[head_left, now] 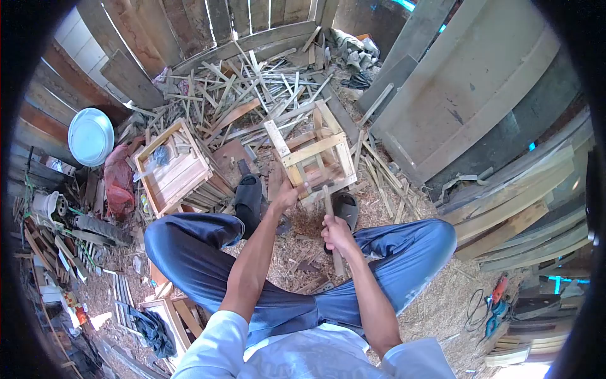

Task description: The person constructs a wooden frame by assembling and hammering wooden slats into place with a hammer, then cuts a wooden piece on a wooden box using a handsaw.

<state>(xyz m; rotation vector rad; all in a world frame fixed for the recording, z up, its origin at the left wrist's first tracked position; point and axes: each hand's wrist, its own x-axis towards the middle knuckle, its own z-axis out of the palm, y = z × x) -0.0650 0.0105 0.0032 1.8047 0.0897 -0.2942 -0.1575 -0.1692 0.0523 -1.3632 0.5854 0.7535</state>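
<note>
A small wooden frame, made of pale slats nailed into an open box shape, stands tilted on the floor between my feet. My left hand is closed at its near left corner; what its fingers pinch is too small to tell. My right hand grips the wooden handle of a hammer, whose dark head lies close to the near edge of the frame. The handle's lower end sticks out below my fist.
A wooden drawer-like box with scraps inside stands left. Behind lies a heap of thin offcuts. Large boards lean at right, above stacked planks. A power tool with a cord lies lower right. Sawdust covers the floor.
</note>
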